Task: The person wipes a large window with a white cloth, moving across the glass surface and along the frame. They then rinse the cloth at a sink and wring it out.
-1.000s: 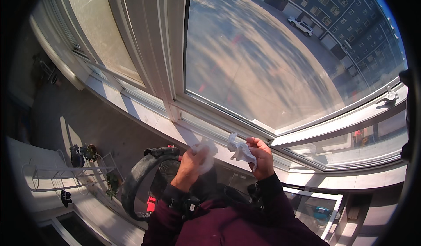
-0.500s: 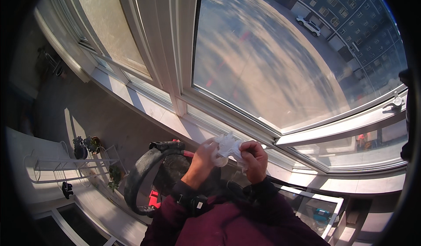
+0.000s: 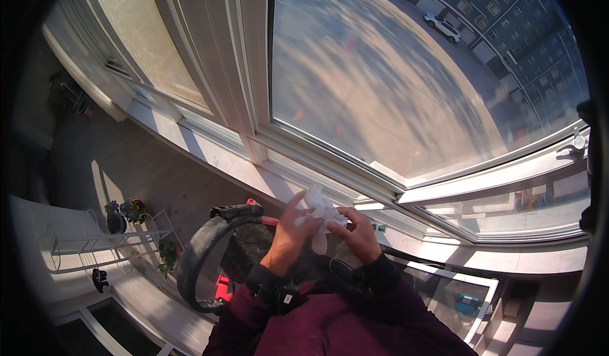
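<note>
In front of my chest, both hands hold a crumpled, thin white tissue-like sheet (image 3: 322, 207); whether it is paper or plastic I cannot tell. My left hand (image 3: 288, 234) is closed round its left side, with the fingers partly hidden by the folds. The thumb and fingers of my right hand (image 3: 360, 235) pinch its right edge. A pale, limp part of the sheet hangs down between the hands. Beyond them run the white window sill (image 3: 279, 190) and the window frame.
A large window pane (image 3: 380, 83) rises ahead, with a handle (image 3: 576, 142) at right. At lower left stands a black and red machine with a thick hose (image 3: 190, 264). Farther left is a white wire rack (image 3: 114, 232) with potted plants (image 3: 124, 213). A white-framed panel (image 3: 457, 277) leans at right.
My hands have turned the sheet and bunched it differently; a part of it now hangs lower. My right hand has shifted slightly left and down. The view has moved a little.
</note>
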